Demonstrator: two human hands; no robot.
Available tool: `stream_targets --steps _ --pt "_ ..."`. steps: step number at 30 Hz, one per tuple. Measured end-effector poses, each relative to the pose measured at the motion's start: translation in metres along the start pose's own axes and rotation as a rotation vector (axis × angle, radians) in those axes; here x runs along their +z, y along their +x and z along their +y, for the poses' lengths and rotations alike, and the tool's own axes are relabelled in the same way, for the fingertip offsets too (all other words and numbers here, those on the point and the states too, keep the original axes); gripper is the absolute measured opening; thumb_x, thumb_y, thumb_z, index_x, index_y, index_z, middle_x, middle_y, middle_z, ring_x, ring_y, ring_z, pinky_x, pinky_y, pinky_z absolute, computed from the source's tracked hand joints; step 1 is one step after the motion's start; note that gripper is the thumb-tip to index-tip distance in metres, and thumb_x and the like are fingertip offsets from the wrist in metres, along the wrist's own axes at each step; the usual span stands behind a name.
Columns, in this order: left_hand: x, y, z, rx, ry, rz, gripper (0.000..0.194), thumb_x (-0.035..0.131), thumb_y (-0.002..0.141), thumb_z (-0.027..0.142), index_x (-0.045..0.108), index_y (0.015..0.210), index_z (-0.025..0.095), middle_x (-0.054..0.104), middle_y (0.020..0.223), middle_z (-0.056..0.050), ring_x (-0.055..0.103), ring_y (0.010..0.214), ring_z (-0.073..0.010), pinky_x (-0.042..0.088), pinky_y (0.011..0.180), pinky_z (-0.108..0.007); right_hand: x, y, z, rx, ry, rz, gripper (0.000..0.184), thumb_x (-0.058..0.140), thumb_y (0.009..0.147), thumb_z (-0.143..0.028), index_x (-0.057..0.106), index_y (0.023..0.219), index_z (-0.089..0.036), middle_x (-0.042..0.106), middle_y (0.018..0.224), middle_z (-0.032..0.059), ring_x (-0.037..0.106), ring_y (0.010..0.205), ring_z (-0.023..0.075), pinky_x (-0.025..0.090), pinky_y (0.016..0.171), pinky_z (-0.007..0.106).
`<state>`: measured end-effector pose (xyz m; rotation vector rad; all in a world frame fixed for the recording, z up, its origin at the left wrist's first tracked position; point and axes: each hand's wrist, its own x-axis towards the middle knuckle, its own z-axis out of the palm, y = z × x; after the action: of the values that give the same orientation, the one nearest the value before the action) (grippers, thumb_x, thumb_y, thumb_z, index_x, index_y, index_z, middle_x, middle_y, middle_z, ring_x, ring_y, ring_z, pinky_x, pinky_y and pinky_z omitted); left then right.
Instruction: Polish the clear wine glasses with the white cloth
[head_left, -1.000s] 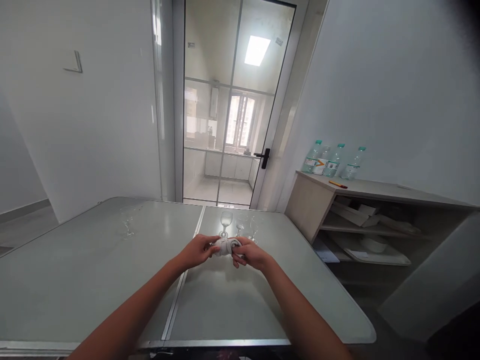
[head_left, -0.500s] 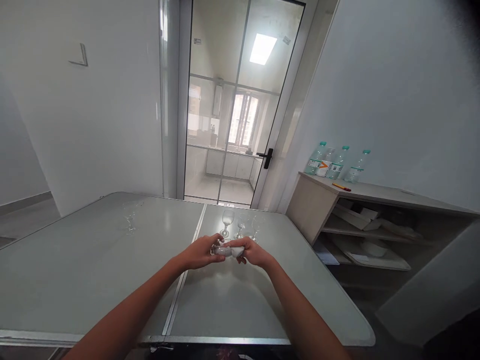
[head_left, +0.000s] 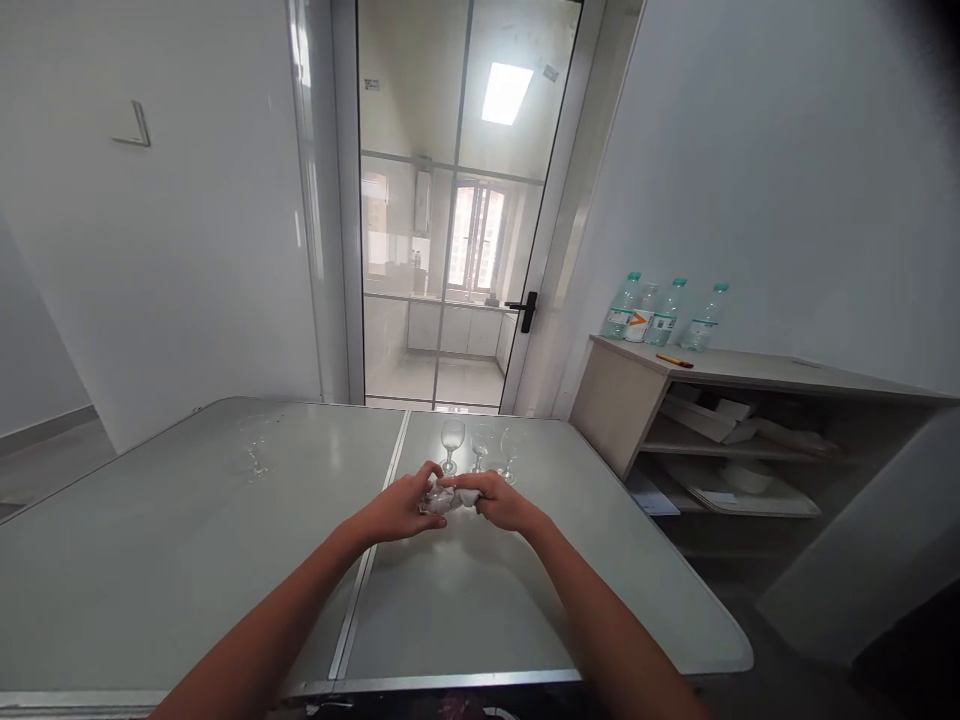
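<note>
My left hand grips a small clear glass, held on its side above the table; its exact shape is partly hidden by my fingers. My right hand pinches a crumpled white tissue, which presses against the glass. Just beyond my hands, a stemmed wine glass stands upright. To its right stand two more clear stemmed glasses, a middle glass and a right-hand glass. Far off on the left part of the table is another faint clear stemmed glass.
The grey-green table has a metal seam across it. Right of it, a wooden shelf unit carries several plastic bottles and a yellow-red pen-like object. Behind the table is a glass door with a black handle.
The tissue has shifted left onto the glass, covering more of it, and my right hand has come slightly closer to my left. The camera view has turned a little.
</note>
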<state>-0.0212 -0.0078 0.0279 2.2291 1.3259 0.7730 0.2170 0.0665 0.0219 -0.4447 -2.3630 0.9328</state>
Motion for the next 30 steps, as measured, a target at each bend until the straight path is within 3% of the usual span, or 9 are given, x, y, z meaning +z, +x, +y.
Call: stream_targets --steps 3,6,9,12,14,17,23,27,30 --pt "0.005 0.002 -0.003 -0.013 0.287 0.109 0.048 0.066 0.087 0.040 0.052 0.129 0.024 0.073 0.101 -0.008 0.067 0.079 -0.0248 0.040 0.066 -0.030 0.007 0.003 0.007 0.210 0.225 0.023 0.064 0.044 0.071 -0.009 0.071 0.127 -0.022 0.062 0.066 -0.0042 0.048 0.043 0.0089 0.048 0.049 0.024" --pt "0.005 0.004 -0.004 -0.029 0.441 0.202 0.045 0.058 0.093 0.046 0.054 0.133 0.024 0.073 0.109 -0.010 0.069 0.081 -0.0257 0.038 0.066 -0.031 0.011 0.006 0.010 0.298 0.525 0.073 0.060 0.047 0.070 -0.012 0.070 0.126 -0.017 0.047 0.052 -0.0091 0.033 0.035 0.0063 0.049 0.046 0.025" --pt "0.002 0.004 -0.002 -0.046 0.466 0.230 0.042 0.055 0.094 0.049 0.058 0.129 0.024 0.075 0.092 -0.007 0.068 0.075 -0.0249 0.035 0.064 -0.030 0.011 0.005 0.010 0.270 0.651 0.066 0.058 0.048 0.071 -0.013 0.070 0.124 -0.015 0.045 0.049 -0.0094 0.034 0.036 0.0069 0.052 0.051 0.028" --pt "-0.002 0.002 0.002 -0.030 0.341 0.199 0.036 0.057 0.094 0.051 0.064 0.118 0.026 0.073 0.080 -0.003 0.066 0.070 -0.0218 0.036 0.063 -0.028 0.005 0.002 0.011 0.210 0.534 -0.010 0.056 0.050 0.069 -0.013 0.075 0.119 -0.017 0.062 0.060 -0.0028 0.048 0.048 0.0103 0.051 0.054 0.027" --pt "-0.004 0.001 0.005 -0.027 0.218 0.182 0.035 0.059 0.092 0.053 0.067 0.113 0.027 0.072 0.076 -0.001 0.065 0.068 -0.0195 0.038 0.064 -0.027 0.000 -0.001 0.011 0.147 0.406 -0.051 0.055 0.051 0.069 -0.013 0.077 0.116 -0.021 0.074 0.088 0.0048 0.060 0.068 0.0164 0.048 0.054 0.025" --pt "-0.005 0.001 0.008 -0.035 0.009 0.119 0.040 0.061 0.089 0.058 0.071 0.107 0.023 0.070 0.069 -0.001 0.062 0.063 -0.0172 0.040 0.063 -0.026 -0.010 -0.004 0.011 0.010 0.171 -0.098 0.053 0.049 0.072 -0.009 0.080 0.113 -0.025 0.075 0.111 0.0067 0.064 0.090 0.0223 0.049 0.064 0.028" --pt "-0.014 0.003 0.004 -0.244 -0.453 -0.183 0.056 0.058 0.086 0.068 0.070 0.096 0.014 0.067 0.064 -0.004 0.042 0.042 -0.0096 0.029 0.044 -0.023 -0.012 -0.005 0.006 -0.211 -0.254 -0.118 0.069 0.039 0.073 0.002 0.078 0.114 -0.036 0.076 0.116 -0.0005 0.058 0.081 0.0179 0.046 0.087 0.036" --pt "-0.018 0.003 0.003 -0.191 -0.497 -0.141 0.050 0.064 0.085 0.061 0.068 0.100 0.014 0.074 0.078 -0.009 0.048 0.048 -0.0097 0.036 0.048 -0.023 -0.003 0.000 0.003 -0.143 -0.042 0.030 0.067 0.042 0.076 -0.004 0.070 0.130 -0.031 0.070 0.127 0.0038 0.064 0.100 0.0211 0.050 0.079 0.031" --pt "-0.015 0.002 0.006 -0.125 -0.442 -0.113 0.045 0.063 0.086 0.058 0.069 0.096 0.014 0.074 0.079 -0.008 0.046 0.047 -0.0086 0.037 0.048 -0.022 -0.003 0.001 0.004 0.067 0.192 0.095 0.059 0.046 0.073 -0.011 0.073 0.123 -0.024 0.073 0.109 0.0053 0.061 0.068 0.0140 0.046 0.054 0.023"
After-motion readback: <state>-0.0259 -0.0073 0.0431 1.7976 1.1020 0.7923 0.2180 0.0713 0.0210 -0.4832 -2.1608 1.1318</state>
